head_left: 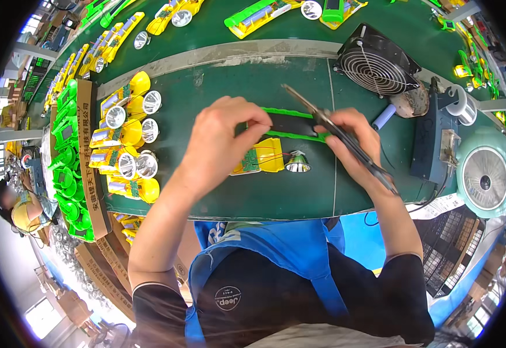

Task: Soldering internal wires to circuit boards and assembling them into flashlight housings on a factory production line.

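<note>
Green-framed panel [290,124] — both hands' grip

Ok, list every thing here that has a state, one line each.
Left hand: pinching the green panel.
Right hand: gripping the soldering iron.
Soldering iron: held, tip up and left.
Green panel: flat on the bench, held.
Yellow half-shell: open, board and wires exposed.
Reflector: loose beside it.
Black fan: cannot tell if running.

The half-built torch body [260,159] lies on the workbench [206,197], and everything is placed from it. A reflector [297,163] lies just right of it. A long frame part [290,124] lies just behind it. Finished torch halves [124,145] lie far left. A fan [377,64] stands behind, to the right.
</note>
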Demonstrator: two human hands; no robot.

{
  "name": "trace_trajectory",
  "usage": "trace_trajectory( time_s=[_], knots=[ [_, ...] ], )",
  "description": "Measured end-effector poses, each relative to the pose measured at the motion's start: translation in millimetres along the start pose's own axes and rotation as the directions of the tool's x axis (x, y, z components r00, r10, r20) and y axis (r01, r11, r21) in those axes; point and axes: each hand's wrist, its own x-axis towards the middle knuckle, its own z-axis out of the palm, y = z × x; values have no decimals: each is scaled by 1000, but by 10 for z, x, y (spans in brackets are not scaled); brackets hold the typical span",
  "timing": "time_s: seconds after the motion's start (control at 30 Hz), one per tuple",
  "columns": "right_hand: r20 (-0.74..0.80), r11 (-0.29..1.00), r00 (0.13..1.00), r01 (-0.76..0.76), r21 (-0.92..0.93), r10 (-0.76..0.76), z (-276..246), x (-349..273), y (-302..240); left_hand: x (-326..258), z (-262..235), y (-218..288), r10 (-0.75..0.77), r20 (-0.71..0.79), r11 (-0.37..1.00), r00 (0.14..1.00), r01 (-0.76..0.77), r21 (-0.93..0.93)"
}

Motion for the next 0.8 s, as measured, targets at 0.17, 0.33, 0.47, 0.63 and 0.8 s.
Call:
trace_trajectory(
  time_s=[0.17,0.33,0.47,0.63,0.8],
  knots=[
    [-108,932,949,-261,250,295,-56,-172,-263,92,-112,-180,57,124,990,991,-72,123],
    [83,675,815,-528,516,574,-89,-20,-155,292,-32,-259,339,232,843,912,-404,356],
    [85,690,789,-579,434,609,-26,-3,-151,354,-2,-307,348,350,785,870,-474,398],
    [88,692,764,-621,368,639,-2,63,-187,376,7,-312,350,388,753,852,-503,425],
    [79,694,757,-630,348,648,21,78,-237,388,13,-308,354,392,743,849,-510,433]
  ],
)
